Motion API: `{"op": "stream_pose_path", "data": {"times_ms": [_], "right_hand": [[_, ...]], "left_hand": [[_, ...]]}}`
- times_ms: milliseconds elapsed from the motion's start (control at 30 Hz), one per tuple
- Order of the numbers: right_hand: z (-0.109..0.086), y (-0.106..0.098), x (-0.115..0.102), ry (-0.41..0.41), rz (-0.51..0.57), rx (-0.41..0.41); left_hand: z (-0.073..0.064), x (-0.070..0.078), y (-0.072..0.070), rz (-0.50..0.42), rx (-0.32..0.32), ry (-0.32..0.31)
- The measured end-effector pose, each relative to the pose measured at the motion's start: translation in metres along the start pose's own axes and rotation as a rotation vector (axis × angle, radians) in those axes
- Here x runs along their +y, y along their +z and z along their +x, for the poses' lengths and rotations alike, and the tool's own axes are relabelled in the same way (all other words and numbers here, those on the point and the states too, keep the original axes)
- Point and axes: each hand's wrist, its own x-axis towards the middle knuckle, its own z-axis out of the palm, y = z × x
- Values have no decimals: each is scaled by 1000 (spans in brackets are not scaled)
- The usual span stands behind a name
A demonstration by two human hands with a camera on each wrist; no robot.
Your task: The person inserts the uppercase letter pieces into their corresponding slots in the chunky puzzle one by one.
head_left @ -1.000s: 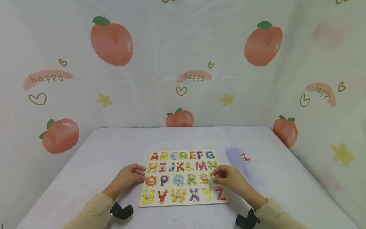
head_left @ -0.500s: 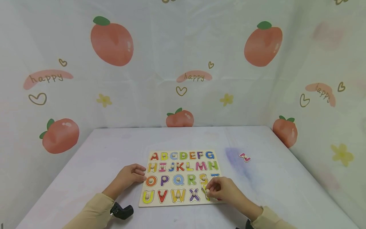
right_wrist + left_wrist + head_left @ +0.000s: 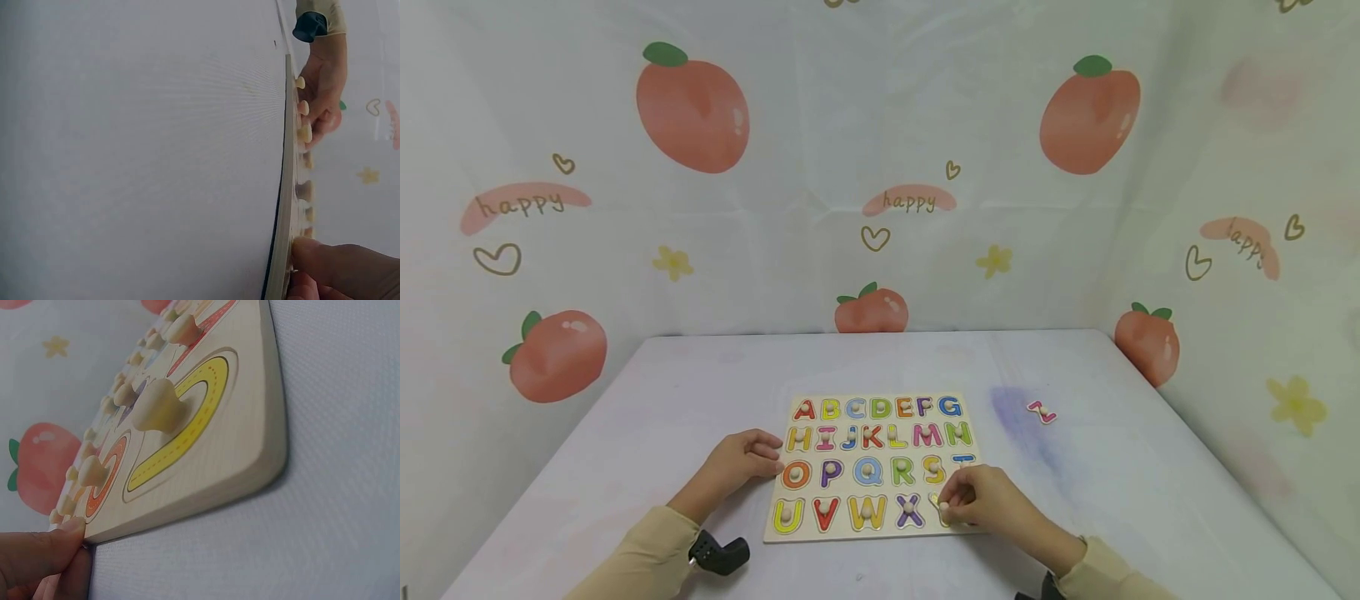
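A wooden alphabet puzzle board point(image 3: 842, 532) lies flat on the table, its knobbed letter pieces seated in rows. My left hand point(image 3: 743, 457) holds the board's left edge, the thumb beside the orange O piece point(image 3: 796, 475). Closer up, the left wrist view shows that thumb point(image 3: 70, 530) at the board's rim. My right hand point(image 3: 981, 500) pinches the yellow Y piece point(image 3: 935, 501) by its knob over the Y slot in the bottom row. These fingers cover most of the Y and the Z slot. In the right wrist view the right thumb point(image 3: 312, 253) is low over the board's surface.
A pink Z piece point(image 3: 1042, 412) lies on the white table point(image 3: 700, 375) to the right, beyond the board. Behind the table hangs a fruit-printed cloth point(image 3: 790, 125). Black wrist cameras point(image 3: 720, 553) are strapped at both sleeves.
My right hand has brought the Y piece from near the T slot down and left to the bottom-row Y slot, uncovering the blue T. The left hand stays put.
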Motion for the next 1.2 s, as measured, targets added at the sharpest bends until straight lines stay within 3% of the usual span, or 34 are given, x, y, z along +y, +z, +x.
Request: {"op": "stream_pose_path", "data": {"times_ms": [567, 833, 1000, 1200], "right_hand": [[5, -4, -1, -2, -43, -64], [3, -11, -2, 13, 14, -58], [5, -33, -1, 61, 23, 44], [14, -80, 15, 160, 47, 215]], "left_hand": [[-1, 2, -1, 11, -1, 8], [-1, 3, -1, 5, -4, 9], [-1, 3, -1, 6, -3, 4], [-1, 3, -1, 12, 1, -2]]}}
